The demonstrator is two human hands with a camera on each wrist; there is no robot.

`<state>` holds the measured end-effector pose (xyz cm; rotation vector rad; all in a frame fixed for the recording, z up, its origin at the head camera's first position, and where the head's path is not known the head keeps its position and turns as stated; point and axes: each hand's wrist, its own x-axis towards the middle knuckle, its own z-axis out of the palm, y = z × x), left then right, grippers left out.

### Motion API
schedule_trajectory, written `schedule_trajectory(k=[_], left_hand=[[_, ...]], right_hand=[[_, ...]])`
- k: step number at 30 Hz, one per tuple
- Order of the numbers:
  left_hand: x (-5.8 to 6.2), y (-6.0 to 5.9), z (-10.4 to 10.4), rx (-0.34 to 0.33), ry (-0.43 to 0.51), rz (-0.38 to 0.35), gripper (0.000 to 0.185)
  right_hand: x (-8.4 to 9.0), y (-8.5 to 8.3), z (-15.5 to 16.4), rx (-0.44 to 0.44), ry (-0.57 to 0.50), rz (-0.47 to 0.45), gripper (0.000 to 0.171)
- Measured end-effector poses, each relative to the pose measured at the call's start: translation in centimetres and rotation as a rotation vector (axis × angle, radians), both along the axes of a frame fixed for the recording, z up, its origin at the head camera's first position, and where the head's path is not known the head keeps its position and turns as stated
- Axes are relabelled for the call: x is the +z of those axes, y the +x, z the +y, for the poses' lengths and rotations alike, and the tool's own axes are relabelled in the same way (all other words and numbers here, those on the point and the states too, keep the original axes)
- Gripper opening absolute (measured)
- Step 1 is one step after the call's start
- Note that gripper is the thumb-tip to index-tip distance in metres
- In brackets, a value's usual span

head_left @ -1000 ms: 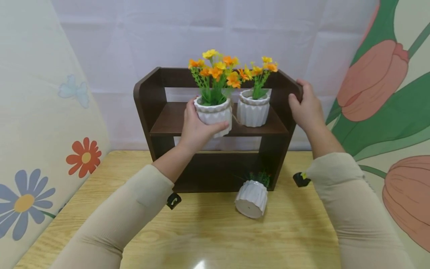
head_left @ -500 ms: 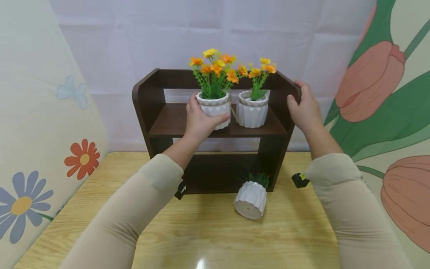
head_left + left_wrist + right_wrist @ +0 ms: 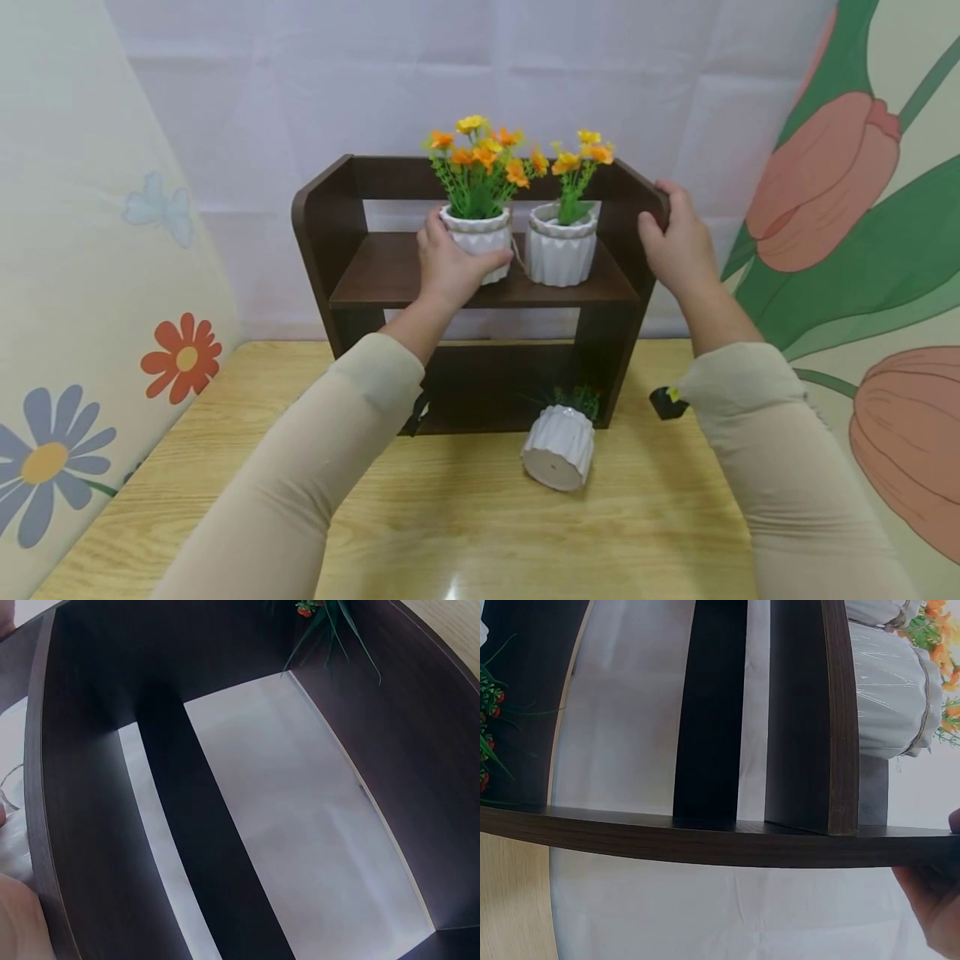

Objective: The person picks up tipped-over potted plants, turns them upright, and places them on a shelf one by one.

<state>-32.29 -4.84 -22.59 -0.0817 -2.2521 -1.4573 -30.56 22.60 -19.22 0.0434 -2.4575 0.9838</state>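
Note:
My left hand (image 3: 448, 268) holds a white fluted flower pot (image 3: 487, 233) with orange and yellow artificial flowers, thumb across its front and fingers round its left side. The pot is at the upper board of a dark brown two-tier shelf (image 3: 375, 275); its base is partly hidden by my hand. Just right of it a similar white pot (image 3: 561, 257) stands upright on that board. My right hand (image 3: 684, 243) grips the top of the shelf's right side panel. In the right wrist view, part of this hand (image 3: 937, 907) shows at the panel (image 3: 705, 844).
A third white pot (image 3: 558, 448) with green leaves and small red flowers lies tipped at the lower tier's right front, base facing me. The shelf stands on a wood-grain table (image 3: 465, 533). White cloth (image 3: 420, 75) hangs behind, with flower-patterned panels (image 3: 832, 183) at the sides.
My left hand has moved forward and slightly right, taking its pot back and down to the upper board. The right hand keeps its grip on the side panel.

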Motion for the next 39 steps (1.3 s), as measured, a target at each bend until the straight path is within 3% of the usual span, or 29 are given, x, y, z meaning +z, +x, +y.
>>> schedule_trajectory(k=[11, 39], left_hand=[[0.1, -0.35, 0.33, 0.02, -0.074, -0.051, 0.109], [0.12, -0.35, 0.15, -0.037, -0.073, -0.084, 0.113]], right_hand=[[-0.04, -0.13, 0.08, 0.005, 0.003, 0.0, 0.059], [-0.07, -0.27, 0.14, 0.006, 0.0, -0.005, 0.059]])
